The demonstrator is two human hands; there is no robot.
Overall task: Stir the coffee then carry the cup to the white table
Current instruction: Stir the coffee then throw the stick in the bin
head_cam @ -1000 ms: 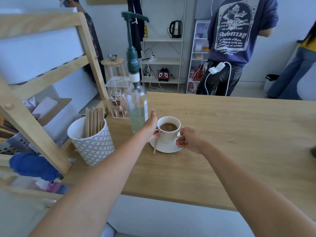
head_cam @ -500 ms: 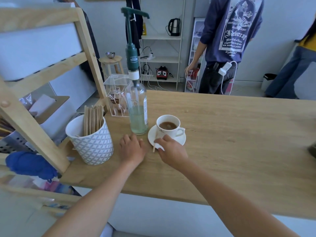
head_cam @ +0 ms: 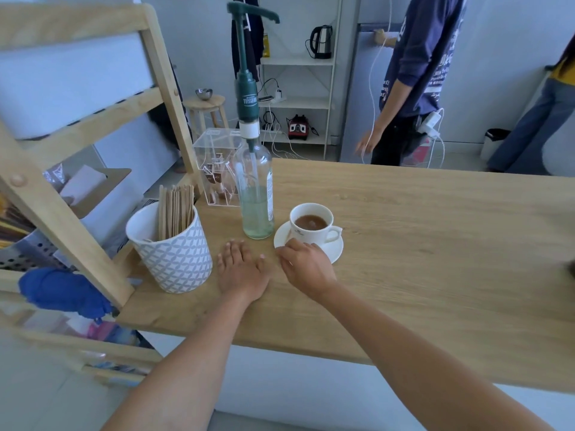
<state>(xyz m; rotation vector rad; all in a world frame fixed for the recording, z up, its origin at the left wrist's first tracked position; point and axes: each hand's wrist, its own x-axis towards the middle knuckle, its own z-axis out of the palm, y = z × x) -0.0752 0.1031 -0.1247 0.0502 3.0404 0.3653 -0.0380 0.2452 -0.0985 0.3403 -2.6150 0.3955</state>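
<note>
A white cup point(head_cam: 311, 234) of brown coffee stands on a white saucer point(head_cam: 334, 248) on the wooden counter point(head_cam: 420, 259). My right hand point(head_cam: 306, 269) lies over the saucer's near left rim. Its fingers are bent down and pinched on the wooden stir stick that lies there. Only a pale sliver of the stick shows between them. My left hand point(head_cam: 241, 269) rests flat on the counter just left of the right hand, fingers spread, holding nothing. The white table is not in view.
A glass bottle with a green pump point(head_cam: 256, 194) stands just left of the cup. A patterned pot of wooden sticks point(head_cam: 174, 253) and a clear box point(head_cam: 217, 169) sit further left, by a wooden rack point(head_cam: 71, 213). Two people stand beyond the counter.
Both hands have let go of the cup and dropped to the counter. The right hand moved onto the stir stick at the saucer's rim; the left hand settled flat beside it.
</note>
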